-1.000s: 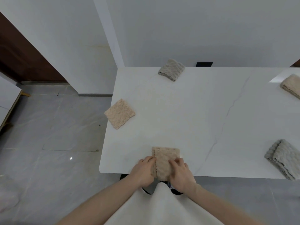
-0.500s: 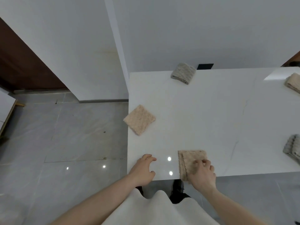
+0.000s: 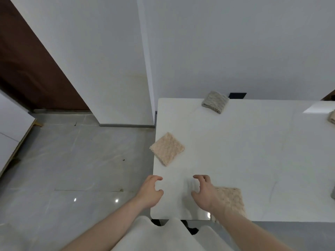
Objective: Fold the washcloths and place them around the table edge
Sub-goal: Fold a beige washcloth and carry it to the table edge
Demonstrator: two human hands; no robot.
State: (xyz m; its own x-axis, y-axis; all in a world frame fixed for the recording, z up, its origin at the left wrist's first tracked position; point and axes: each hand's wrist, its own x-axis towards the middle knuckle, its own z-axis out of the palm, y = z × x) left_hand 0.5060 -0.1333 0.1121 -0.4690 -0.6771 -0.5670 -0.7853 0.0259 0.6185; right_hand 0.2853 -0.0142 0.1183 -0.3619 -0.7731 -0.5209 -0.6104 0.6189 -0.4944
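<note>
One white table [image 3: 253, 151] is seen, and five folded washcloths can be counted on it, though two of them are cut by the picture's right edge. Three are beige and two are grey. A beige washcloth [image 3: 230, 200] lies at the table's near edge, partly hidden under the right wrist and forearm. A second beige washcloth [image 3: 167, 148] is set at the table's left edge, turned like a diamond, with one corner hanging past that edge. A grey washcloth [image 3: 215, 102] is placed at the table's far edge, near its far left corner. A third beige one [image 3: 332, 118] is only partly seen toward the table's far right, and a sliver of a second grey one [image 3: 333, 192] shows toward the table's near right.

Two bare hands are seen, both reached out from the near edge over the table's near left corner. The left hand [image 3: 151, 192] is held at the table's left edge, its fingers loosely curled and apart from the thumb, with nothing gripped. The right hand [image 3: 204, 194] is held just left of the near beige washcloth, its fingers bent and spread, with nothing between them. Whether either hand touches the table top cannot be told.
</note>
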